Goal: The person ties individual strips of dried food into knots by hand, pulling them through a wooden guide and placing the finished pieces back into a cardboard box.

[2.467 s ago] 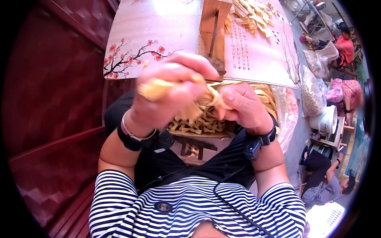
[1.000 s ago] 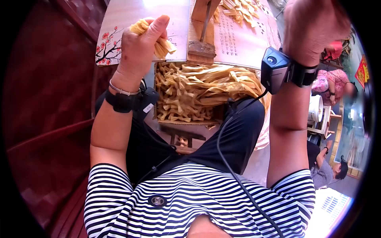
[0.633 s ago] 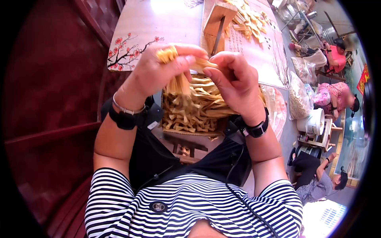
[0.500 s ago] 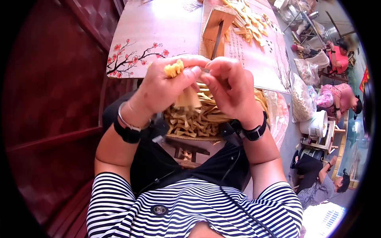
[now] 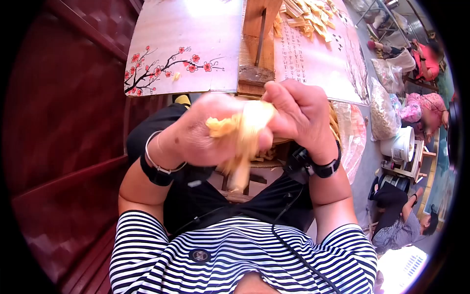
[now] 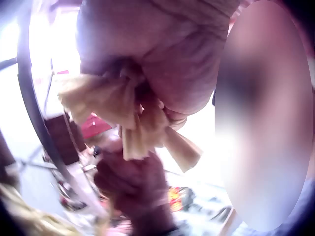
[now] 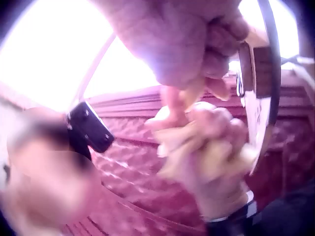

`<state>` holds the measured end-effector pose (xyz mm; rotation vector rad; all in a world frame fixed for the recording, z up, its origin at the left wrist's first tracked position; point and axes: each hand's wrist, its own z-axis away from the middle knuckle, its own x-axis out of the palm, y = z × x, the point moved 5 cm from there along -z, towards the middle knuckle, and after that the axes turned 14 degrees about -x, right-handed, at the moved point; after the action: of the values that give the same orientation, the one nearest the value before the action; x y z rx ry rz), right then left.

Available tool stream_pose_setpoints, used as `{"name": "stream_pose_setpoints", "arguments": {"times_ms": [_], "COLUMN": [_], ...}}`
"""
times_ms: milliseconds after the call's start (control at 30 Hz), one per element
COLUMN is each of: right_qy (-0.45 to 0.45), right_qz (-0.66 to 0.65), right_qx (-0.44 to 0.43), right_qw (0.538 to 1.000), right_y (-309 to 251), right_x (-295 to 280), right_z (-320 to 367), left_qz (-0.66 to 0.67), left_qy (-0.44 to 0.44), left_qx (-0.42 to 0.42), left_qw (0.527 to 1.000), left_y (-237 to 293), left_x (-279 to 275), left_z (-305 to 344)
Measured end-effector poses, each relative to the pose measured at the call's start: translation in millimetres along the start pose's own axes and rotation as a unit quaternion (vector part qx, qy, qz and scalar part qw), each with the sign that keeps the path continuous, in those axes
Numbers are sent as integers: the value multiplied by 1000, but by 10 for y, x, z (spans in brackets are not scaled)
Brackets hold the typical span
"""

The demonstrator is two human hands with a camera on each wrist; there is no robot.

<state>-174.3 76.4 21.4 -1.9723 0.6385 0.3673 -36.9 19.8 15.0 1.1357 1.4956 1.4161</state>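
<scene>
In front of my body, my left hand grips a bundle of pale yellow flat strips. The strips' ends stick out on both sides of the fist and hang down below it, blurred by motion. My right hand is close beside it, thumb and fingers curled and pinching yellow strip material at the bundle's right side. Frayed ends fan out under the left palm in the left wrist view. The right wrist view has strip material between the right fingers, just above the left fist. Parts of the bundle are hidden inside the hands.
Ahead stands a table with a blossom print. At its near edge is a wooden block fixture with an upright metal bar. Loose yellow strips lie behind. A mostly hidden box sits below the hands; a red wall is left, people right.
One second ago the right hand was raised far to the right, away from the bundle. It came back to the left hand, and both are now lower, with strips swinging between them.
</scene>
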Motion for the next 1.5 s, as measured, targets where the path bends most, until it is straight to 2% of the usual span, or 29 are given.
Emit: {"name": "stream_pose_setpoints", "arguments": {"times_ms": [33,67,100,167,200,300,333,367,433,533,567,600,667,733,767,800,900,933,967,1000,1033,1100,1167,1200,1300,1333,1433,1467,1500], "right_qy": [-9,-63,-116,-120,-121,46,79,62,126,112,72,33,-33,-30,-28,-20,-53,-42,-50,-55,-59,-87,-124,-105,-66,-66,-89,-104,-71], "right_qz": [-110,-201,-287,-451,-526,-564,-523,-506,-404,-193,-176,-158,-97,-16,24,18,59,24,-105,-232,-355,-437,-530,-514,-523,-526,-417,-437,-349], "right_qx": [68,163,254,318,345,352,307,271,212,24,18,12,-21,-18,-16,41,25,34,124,211,291,279,237,226,258,281,297,312,275], "right_qw": [992,964,916,826,768,745,791,817,881,975,982,987,994,999,999,999,997,998,985,948,886,850,805,821,810,800,855,837,893], "right_y": [41,108,152,243,245,165,249,247,139,-4,-11,-9,14,11,1,22,78,27,67,90,75,6,79,71,111,137,144,146,179], "right_x": [78,140,201,338,404,460,403,266,171,83,114,142,188,210,228,229,236,214,227,252,300,319,311,326,292,296,354,374,268], "right_z": [54,101,164,249,271,214,188,140,113,160,150,131,97,97,102,110,125,104,122,158,196,205,273,268,210,214,218,241,200], "left_qz": [-165,-321,-344,-387,-392,-434,-440,-426,-396,-328,-306,-309,-333,-386,-378,-370,-305,-276,-247,-219,-192,-10,164,222,88,130,127,113,104], "left_qy": [78,171,181,196,211,274,290,307,337,211,157,139,156,180,182,183,196,203,192,180,168,194,202,201,267,229,125,125,151], "left_qx": [51,86,134,227,219,275,244,221,178,35,-19,-23,-28,-26,-1,24,95,118,120,121,122,108,91,87,-9,-24,-74,-85,-85], "left_qw": [982,928,912,872,868,813,814,822,835,920,939,941,929,905,908,910,927,932,942,951,959,975,961,950,960,964,981,982,979], "left_y": [24,77,109,141,129,153,129,110,78,67,35,8,-39,-74,-66,-57,-10,9,50,128,174,162,129,104,-6,-151,-193,-204,-224], "left_x": [-58,-112,-97,-45,-47,-31,-44,-82,-152,-185,-202,-226,-179,-123,-115,-115,-138,-146,-163,-195,-217,-321,-400,-426,-459,-488,-353,-350,-385], "left_z": [7,8,9,24,35,87,109,108,83,19,18,29,30,32,27,20,-3,-1,6,23,34,79,133,142,120,95,15,27,37]}}
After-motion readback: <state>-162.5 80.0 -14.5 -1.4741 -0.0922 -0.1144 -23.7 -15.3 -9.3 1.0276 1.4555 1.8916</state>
